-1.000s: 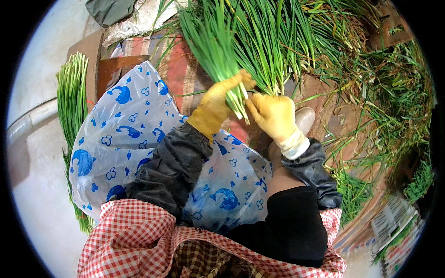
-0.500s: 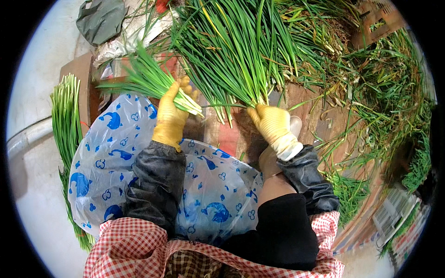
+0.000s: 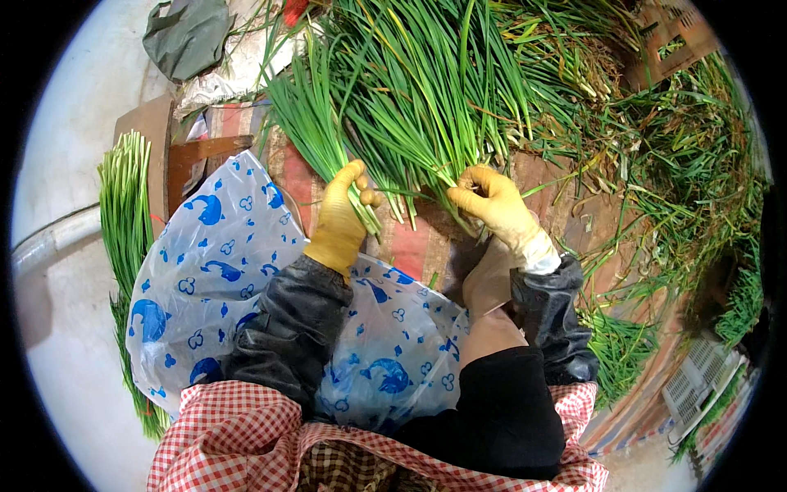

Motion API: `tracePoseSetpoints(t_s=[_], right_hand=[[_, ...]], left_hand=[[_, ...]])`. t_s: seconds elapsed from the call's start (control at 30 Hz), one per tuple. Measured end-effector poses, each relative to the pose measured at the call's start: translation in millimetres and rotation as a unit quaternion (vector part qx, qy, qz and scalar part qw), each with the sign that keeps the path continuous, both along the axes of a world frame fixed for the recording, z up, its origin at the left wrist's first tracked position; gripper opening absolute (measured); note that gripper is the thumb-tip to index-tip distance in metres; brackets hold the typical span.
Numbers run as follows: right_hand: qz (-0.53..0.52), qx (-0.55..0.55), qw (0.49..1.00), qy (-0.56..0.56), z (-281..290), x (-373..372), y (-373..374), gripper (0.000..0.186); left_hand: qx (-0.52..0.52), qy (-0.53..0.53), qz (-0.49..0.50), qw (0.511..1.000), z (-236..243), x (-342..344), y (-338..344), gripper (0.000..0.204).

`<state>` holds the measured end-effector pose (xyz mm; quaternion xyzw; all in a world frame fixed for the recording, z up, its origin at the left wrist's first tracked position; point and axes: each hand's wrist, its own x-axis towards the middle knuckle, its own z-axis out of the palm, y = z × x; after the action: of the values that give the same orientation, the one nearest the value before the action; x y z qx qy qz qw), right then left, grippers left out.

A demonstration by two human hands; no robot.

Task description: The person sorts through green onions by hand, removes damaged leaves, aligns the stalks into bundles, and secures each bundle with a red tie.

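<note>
Closest to you is your red-and-white checked garment (image 3: 221, 426), with a bent leg in black cloth (image 3: 516, 410) to the right of your lap. A clear plastic apron (image 3: 193, 303) printed with blue dolphins spreads over your lap and to the left. Just beyond its left side, outside the left edge of the striped sheet (image 3: 410, 250), lies a bundle of chives (image 3: 123, 189), pale ends pointing away from you.

Farther out are your hands, both in yellow gloves. Your left hand (image 3: 338, 220) is closed around a small bunch of chives (image 3: 311, 123); the pale ends poke out below the fist and the leaves fan away over the sheet. Your right hand (image 3: 498, 209) is half curled, thumb and forefinger close together, right at the near ends of the big chive pile (image 3: 426, 90); you cannot tell whether it pinches a stalk.

That pile runs off toward the sheet's far edge. Loose, partly yellowed leaves (image 3: 689, 164) litter the sheet's right side. Farthest away, a brown crate (image 3: 672, 37) sits by the far right corner, a grey-green bag (image 3: 188, 41) by the far left.
</note>
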<state>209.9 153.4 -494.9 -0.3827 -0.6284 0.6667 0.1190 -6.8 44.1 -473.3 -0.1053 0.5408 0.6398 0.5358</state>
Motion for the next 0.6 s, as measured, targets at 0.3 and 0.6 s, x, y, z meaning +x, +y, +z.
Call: tracePoseSetpoints(t_s=[0.3, 0.6], right_hand=[[0.073, 0.110, 0.991, 0.006, 9.4, -28.6, -30.9, 0.033], [0.069, 0.319, 0.939, -0.108, 12.5, -40.9, -38.9, 0.031]], left_hand=[[0.065, -0.108, -0.106, 0.986, -0.5, 15.4, 7.5, 0.053], [-0.073, -0.049, -0.163, 0.983, -7.4, 16.8, 4.7, 0.023]])
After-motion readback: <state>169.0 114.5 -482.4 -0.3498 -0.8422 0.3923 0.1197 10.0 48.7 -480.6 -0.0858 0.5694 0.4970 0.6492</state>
